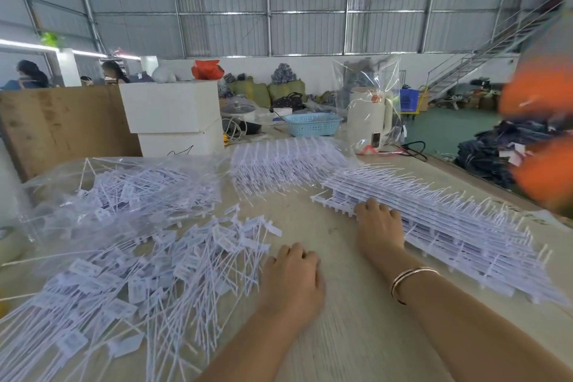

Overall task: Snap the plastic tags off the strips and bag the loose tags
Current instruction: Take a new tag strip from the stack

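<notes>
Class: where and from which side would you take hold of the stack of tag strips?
Probably at the stack of tag strips' near-left end, where the right hand rests. Come from the bare near side: thin tails bristle along its far edge.

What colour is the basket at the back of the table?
Light blue, with a lattice pattern; the basket shows in the head view.

A corrugated metal wall (304,3) on steel framing rises above a white lower wall (310,67). A metal staircase (483,56) climbs at the right over a green floor (446,133). White boxes (173,115) stand at the pale desk's (341,319) far edge.
</notes>
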The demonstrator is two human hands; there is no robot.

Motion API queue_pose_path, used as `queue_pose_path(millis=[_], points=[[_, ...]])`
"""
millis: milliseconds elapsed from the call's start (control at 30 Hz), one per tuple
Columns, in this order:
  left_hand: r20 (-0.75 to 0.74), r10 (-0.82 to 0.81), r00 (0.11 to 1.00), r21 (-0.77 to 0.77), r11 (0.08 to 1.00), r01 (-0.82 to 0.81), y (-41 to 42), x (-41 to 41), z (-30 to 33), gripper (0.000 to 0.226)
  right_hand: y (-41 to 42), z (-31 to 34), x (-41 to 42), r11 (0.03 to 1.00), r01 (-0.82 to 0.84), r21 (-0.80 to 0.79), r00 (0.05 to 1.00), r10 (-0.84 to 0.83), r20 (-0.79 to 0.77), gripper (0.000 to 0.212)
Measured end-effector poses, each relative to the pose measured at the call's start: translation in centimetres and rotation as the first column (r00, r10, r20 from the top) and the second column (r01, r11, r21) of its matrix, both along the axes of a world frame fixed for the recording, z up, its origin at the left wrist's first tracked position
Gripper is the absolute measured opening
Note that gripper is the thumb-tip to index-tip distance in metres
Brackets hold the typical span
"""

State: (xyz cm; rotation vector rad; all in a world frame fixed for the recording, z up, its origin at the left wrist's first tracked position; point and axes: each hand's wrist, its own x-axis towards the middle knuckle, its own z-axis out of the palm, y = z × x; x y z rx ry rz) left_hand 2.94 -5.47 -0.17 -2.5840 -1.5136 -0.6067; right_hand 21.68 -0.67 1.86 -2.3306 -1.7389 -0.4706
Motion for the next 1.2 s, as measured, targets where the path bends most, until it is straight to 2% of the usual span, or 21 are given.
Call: queue_pose_path(millis=[100, 167, 233, 300, 367, 467, 500, 600, 667, 733, 833, 900, 967, 1000, 1067, 1133, 1200], points=[[0.105, -0.029, 0.994, -0.062, 0.997, 0.035, 0.4, 0.0, 0.0, 0.029, -0.1, 0.1, -1.1, 0.999, -0.044, 0.018, 0.999, 0.043, 0.018, 0.041], [0.310, -0.039, 0.950, -0.191, 0.976, 0.102, 0.8, 0.1, 0.2, 0.025, -0.3, 0.6, -2.1, 0.998, -0.055, 0.021, 0.998, 0.055, -0.021, 0.043], [0.544, 0.048, 0.838, -0.380, 0.904, 0.194, 1.2, 0.3, 0.9, 0.024, -0.4, 1.3, -3.0, 0.994, -0.101, 0.047, 0.993, 0.104, -0.050, 0.043], [0.694, 0.214, 0.688, -0.523, 0.807, 0.276, 1.5, 0.4, 1.8, 0.022, -0.7, 2.1, -3.5, 0.980, -0.182, 0.086, 0.983, 0.183, -0.009, 0.042], [0.732, 0.328, 0.597, -0.593, 0.738, 0.322, 1.7, 0.4, 2.6, 0.019, -1.0, 2.9, -3.7, 0.965, -0.238, 0.106, 0.971, 0.234, 0.055, 0.041], [0.736, 0.368, 0.568, -0.617, 0.710, 0.340, 2.0, 0.6, 3.5, 0.017, -1.6, 4.4, -4.6, 0.971, -0.231, 0.067, 0.972, 0.227, 0.062, 0.039], [0.760, 0.408, 0.507, -0.623, 0.679, 0.388, 2.1, 0.8, 3.7, 0.018, -1.7, 4.8, -5.1, 0.971, -0.235, 0.050, 0.971, 0.232, 0.055, 0.038], [0.781, 0.592, 0.199, -0.570, 0.546, 0.614, 2.5, 1.1, 4.9, 0.033, -2.5, 5.2, -6.8, 0.948, -0.316, 0.041, 0.947, 0.312, 0.071, 0.035], [0.744, 0.663, 0.082, -0.540, 0.524, 0.659, 3.3, 1.0, 5.6, 0.038, -2.9, 5.0, -7.4, 0.925, -0.378, 0.031, 0.925, 0.376, 0.060, 0.037], [0.706, 0.705, 0.070, -0.573, 0.510, 0.641, 3.7, 0.9, 5.9, 0.032, -3.3, 4.4, -7.2, 0.902, -0.431, 0.031, 0.902, 0.431, 0.011, 0.043], [0.695, 0.706, 0.138, -0.645, 0.526, 0.554, 3.9, 1.1, 5.9, 0.018, -3.7, 3.2, -6.4, 0.863, -0.489, 0.123, 0.850, 0.504, -0.156, 0.046], [0.723, 0.674, 0.150, -0.648, 0.587, 0.484, 4.1, 1.2, 5.8, 0.017, -4.0, 2.1, -5.4, 0.871, -0.430, 0.238, 0.809, 0.489, -0.326, 0.047], [0.759, 0.632, 0.155, -0.630, 0.653, 0.421, 4.4, 1.3, 5.9, 0.023, -4.3, 1.1, -4.0, 0.905, -0.293, 0.310, 0.746, 0.418, -0.518, 0.044], [0.771, 0.613, 0.173, -0.623, 0.671, 0.403, 4.4, 1.4, 6.0, 0.024, -4.4, 0.8, -3.2, 0.926, -0.225, 0.303, 0.713, 0.369, -0.597, 0.043], [0.785, 0.577, 0.225, -0.616, 0.692, 0.378, 4.3, 1.6, 6.1, 0.024, -4.4, 0.5, -2.0, 0.962, -0.176, 0.208, 0.700, 0.271, -0.660, 0.038], [0.804, 0.535, 0.260, -0.594, 0.733, 0.330, 4.2, 1.7, 6.2, 0.022, -4.2, 0.7, -1.3, 0.974, -0.214, 0.071, 0.727, 0.207, -0.655, 0.027], [0.827, 0.502, 0.251, -0.559, 0.784, 0.272, 4.3, 1.4, 6.5, 0.014, -3.6, 1.0, -0.9, 0.972, -0.235, -0.033, 0.766, 0.164, -0.622, 0.031]])
